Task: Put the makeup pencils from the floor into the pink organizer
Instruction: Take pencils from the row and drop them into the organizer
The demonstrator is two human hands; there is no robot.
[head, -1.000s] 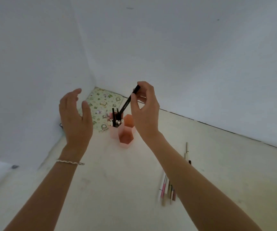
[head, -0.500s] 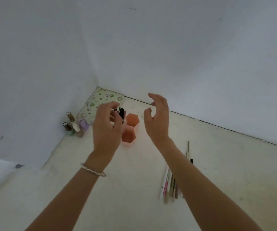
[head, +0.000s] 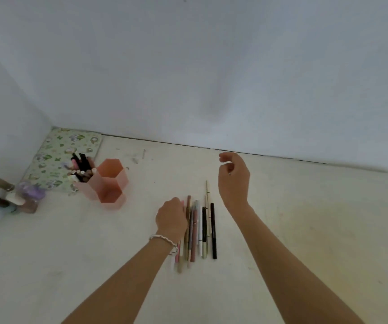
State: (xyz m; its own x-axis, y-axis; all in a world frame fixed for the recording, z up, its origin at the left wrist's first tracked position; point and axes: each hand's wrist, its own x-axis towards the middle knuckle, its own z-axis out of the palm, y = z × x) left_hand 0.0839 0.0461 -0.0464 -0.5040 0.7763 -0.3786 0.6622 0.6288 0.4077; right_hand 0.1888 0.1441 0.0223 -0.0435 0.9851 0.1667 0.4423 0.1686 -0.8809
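Several makeup pencils (head: 203,228) lie side by side on the pale floor, in a row pointing away from me. My left hand (head: 172,218) is down on the left end of that row, fingers curled over the leftmost pencils with the fingertips hidden; those pencils look blurred. My right hand (head: 234,181) hovers above the floor to the right of the row, fingers loosely curled, holding nothing. The pink organizer (head: 118,176), made of hexagonal cells, stands to the far left. Its left cell holds several pencils (head: 80,169); the other cells look empty.
A floral pouch (head: 64,155) lies in the corner behind the organizer. Small cosmetic bottles (head: 17,197) stand against the left wall. White walls close the floor at the left and the back.
Both hands left the organizer, where the right hand put a black pencil. The left hand dropped onto the floor pencils. The view swung right and down.
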